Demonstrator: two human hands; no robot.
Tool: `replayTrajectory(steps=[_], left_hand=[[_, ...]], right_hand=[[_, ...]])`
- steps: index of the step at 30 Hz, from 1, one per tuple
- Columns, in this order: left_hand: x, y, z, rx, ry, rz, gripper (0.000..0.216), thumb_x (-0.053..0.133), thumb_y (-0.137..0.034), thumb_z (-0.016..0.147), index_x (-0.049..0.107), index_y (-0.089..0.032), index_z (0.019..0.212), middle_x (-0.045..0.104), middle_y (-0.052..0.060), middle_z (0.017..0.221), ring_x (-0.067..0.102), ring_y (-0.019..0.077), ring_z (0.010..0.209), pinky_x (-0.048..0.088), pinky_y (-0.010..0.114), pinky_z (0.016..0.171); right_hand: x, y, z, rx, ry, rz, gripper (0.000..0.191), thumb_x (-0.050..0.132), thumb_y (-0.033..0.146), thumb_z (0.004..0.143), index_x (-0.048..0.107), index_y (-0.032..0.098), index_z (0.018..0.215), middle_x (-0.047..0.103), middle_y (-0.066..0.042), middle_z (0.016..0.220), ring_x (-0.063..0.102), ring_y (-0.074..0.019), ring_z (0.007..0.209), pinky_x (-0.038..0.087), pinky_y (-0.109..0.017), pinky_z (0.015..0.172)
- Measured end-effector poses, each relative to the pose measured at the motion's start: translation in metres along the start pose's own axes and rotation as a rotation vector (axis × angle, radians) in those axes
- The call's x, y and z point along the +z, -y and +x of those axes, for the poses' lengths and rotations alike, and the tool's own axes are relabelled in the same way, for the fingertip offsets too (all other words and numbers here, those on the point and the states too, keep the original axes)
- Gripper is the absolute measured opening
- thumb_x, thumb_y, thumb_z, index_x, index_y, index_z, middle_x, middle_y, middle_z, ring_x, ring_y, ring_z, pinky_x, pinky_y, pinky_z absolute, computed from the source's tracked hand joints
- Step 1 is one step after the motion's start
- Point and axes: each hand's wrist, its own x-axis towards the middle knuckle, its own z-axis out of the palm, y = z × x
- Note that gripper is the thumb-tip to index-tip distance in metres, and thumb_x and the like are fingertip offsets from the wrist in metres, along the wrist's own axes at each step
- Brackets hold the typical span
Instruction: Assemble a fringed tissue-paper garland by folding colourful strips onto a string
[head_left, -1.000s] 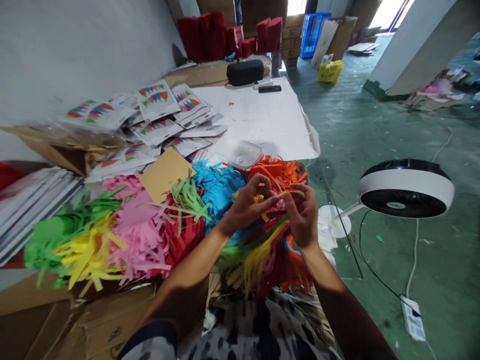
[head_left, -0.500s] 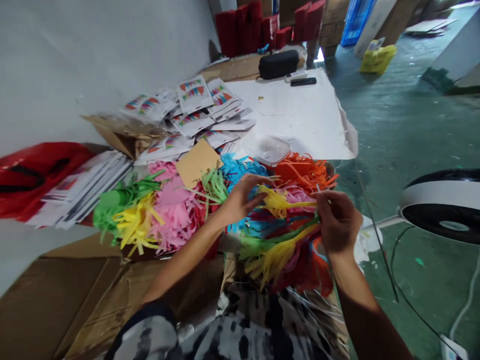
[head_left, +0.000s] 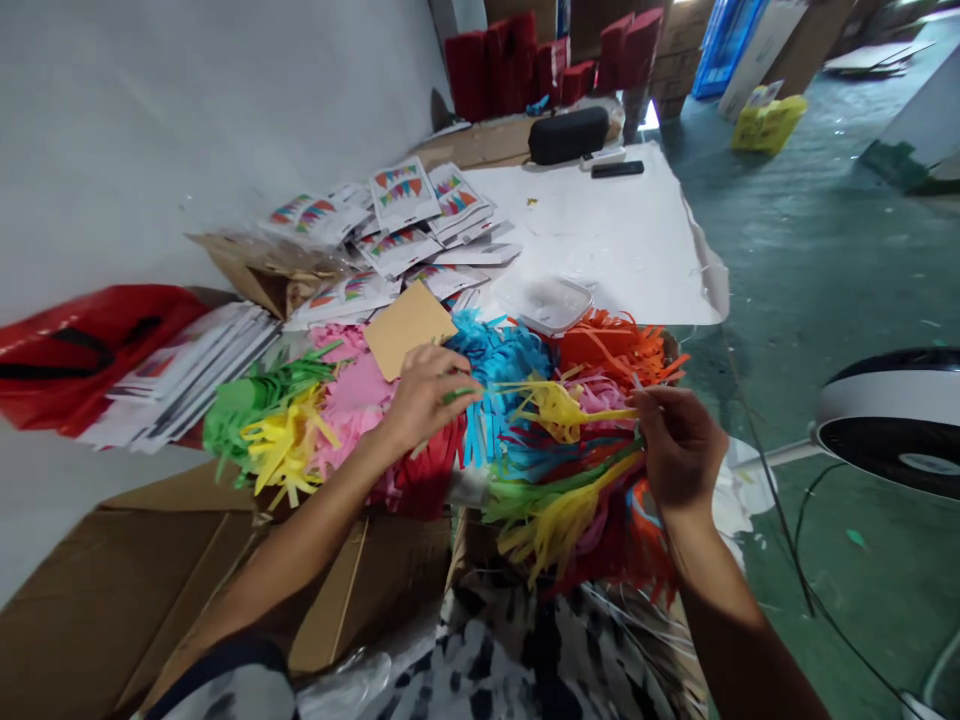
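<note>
Over the pile of cut paper fringe, my left hand (head_left: 433,392) is closed in a pinch, a bit of green paper fringe (head_left: 456,396) showing between thumb and fingers. To its right, my right hand (head_left: 681,440) pinches the twisted end of a yellow paper tassel (head_left: 561,408), whose loose strips point left. Under that hand fans a bunch of finished-looking tassels in green, yellow (head_left: 559,515), red and orange. Blue fringe (head_left: 499,350) and orange fringe (head_left: 611,345) lie behind. Pink fringe (head_left: 360,395), yellow fringe (head_left: 289,445) and green fringe (head_left: 251,400) sit at the left.
A tan card square (head_left: 401,320) rests on the fringe. Behind are printed packets (head_left: 405,195), a clear plastic tray (head_left: 555,305), a black case (head_left: 568,135) and a white table cover (head_left: 600,230). A fan (head_left: 892,420) stands right; opened cardboard (head_left: 150,580) lies front left.
My left hand has moved left, away from the yellow tassel, and closed on green fringe. My right hand keeps its pinch on the yellow tassel. The view has shifted slightly.
</note>
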Motion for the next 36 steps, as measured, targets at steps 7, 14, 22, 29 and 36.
replayTrajectory(steps=[7, 14, 22, 29, 36], left_hand=[[0.026, -0.061, 0.082, -0.208, -0.355, -0.961, 0.015, 0.084, -0.042, 0.085, 0.083, -0.031, 0.095, 0.067, 0.005, 0.122, 0.064, 0.0251, 0.119, 0.055, 0.042, 0.098], [0.105, -0.121, 0.104, -0.236, -0.051, -1.335, 0.015, 0.088, -0.039, 0.082, 0.084, -0.030, 0.093, 0.067, 0.005, 0.128, 0.058, 0.0252, 0.132, 0.049, 0.043, 0.112], [0.107, -0.122, 0.098, -0.309, -0.034, -1.373, 0.023, 0.089, -0.041, 0.080, 0.082, -0.025, 0.096, 0.072, 0.005, 0.119, 0.064, 0.0223, 0.121, 0.050, 0.036, 0.106], [0.102, -0.124, 0.096, -0.370, -0.127, -1.263, 0.025, 0.093, -0.039, 0.075, 0.080, -0.021, 0.088, 0.075, 0.002, 0.090, 0.067, 0.0157, 0.086, 0.053, 0.029, 0.081], [0.105, -0.119, 0.092, -0.458, -0.127, -1.340, 0.024, 0.094, -0.038, 0.073, 0.081, -0.021, 0.084, 0.077, 0.002, 0.086, 0.069, 0.0148, 0.078, 0.055, 0.028, 0.074]], right_hand=[[0.006, 0.002, -0.002, -0.093, 0.099, 0.079, 0.008, 0.077, 0.032, 0.091, 0.076, 0.024, 0.090, 0.077, -0.003, 0.094, 0.072, -0.0149, 0.082, 0.055, -0.025, 0.069], [0.001, 0.001, 0.002, -0.067, 0.097, 0.127, 0.013, 0.076, 0.037, 0.092, 0.072, 0.025, 0.090, 0.076, -0.008, 0.121, 0.074, -0.0215, 0.105, 0.060, -0.036, 0.086], [0.004, -0.003, 0.002, -0.013, 0.098, 0.052, 0.021, 0.076, 0.044, 0.092, 0.074, 0.023, 0.091, 0.075, -0.004, 0.098, 0.072, -0.0176, 0.089, 0.059, -0.030, 0.079], [0.003, -0.009, 0.001, -0.018, 0.144, -0.012, 0.018, 0.075, 0.042, 0.093, 0.075, 0.024, 0.092, 0.075, -0.006, 0.104, 0.071, -0.0195, 0.094, 0.058, -0.032, 0.082], [0.005, -0.005, 0.001, 0.068, 0.136, 0.070, 0.023, 0.078, 0.044, 0.089, 0.074, 0.022, 0.088, 0.076, -0.004, 0.096, 0.071, -0.0182, 0.086, 0.058, -0.030, 0.079]])
